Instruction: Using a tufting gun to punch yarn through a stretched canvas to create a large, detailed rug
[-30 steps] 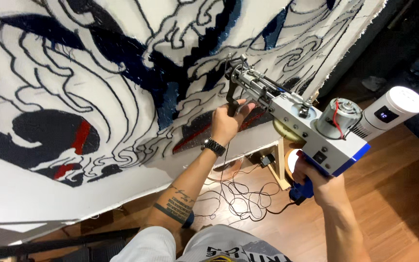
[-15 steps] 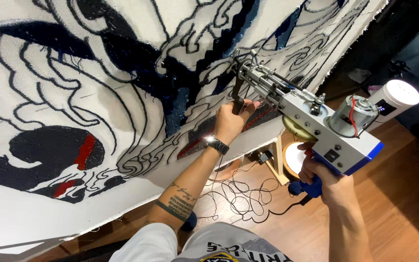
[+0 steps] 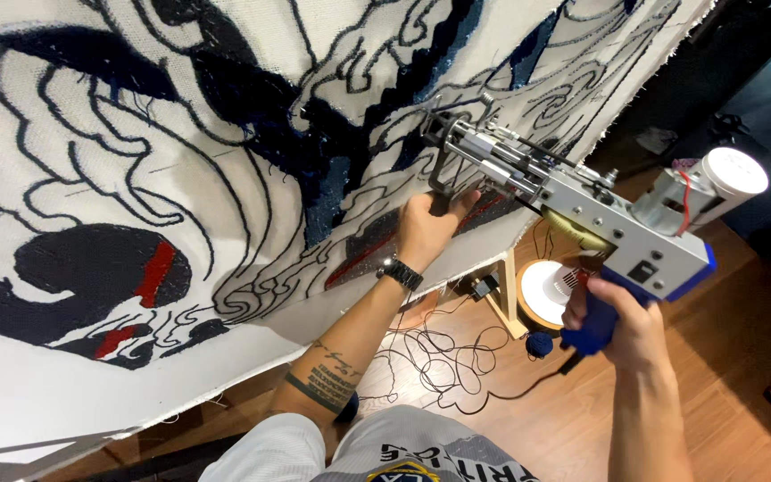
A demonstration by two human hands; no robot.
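A grey metal tufting gun (image 3: pixel 582 210) with a blue pistol grip points its needle end at a large white cloth (image 3: pixel 136 134) stretched upright, covered in dark blue, black and red tufted swirls. My right hand (image 3: pixel 622 326) is wrapped around the blue grip at the gun's rear. My left hand (image 3: pixel 430 223), with a black watch on the wrist, grips the black front handle under the gun's nose, close against the cloth. The needle tip touches the fabric near a dark blue patch.
A tangle of black cable (image 3: pixel 430 366) lies on the wooden floor below. A round white and wood stand (image 3: pixel 551 290) and a blue yarn ball (image 3: pixel 539 344) sit by a wooden frame leg (image 3: pixel 503 295). A dark cabinet (image 3: pixel 760 107) stands at the right.
The gun and both hands have shifted slightly up and right along the cloth, and the head view has tilted with them. Both grips are unchanged.
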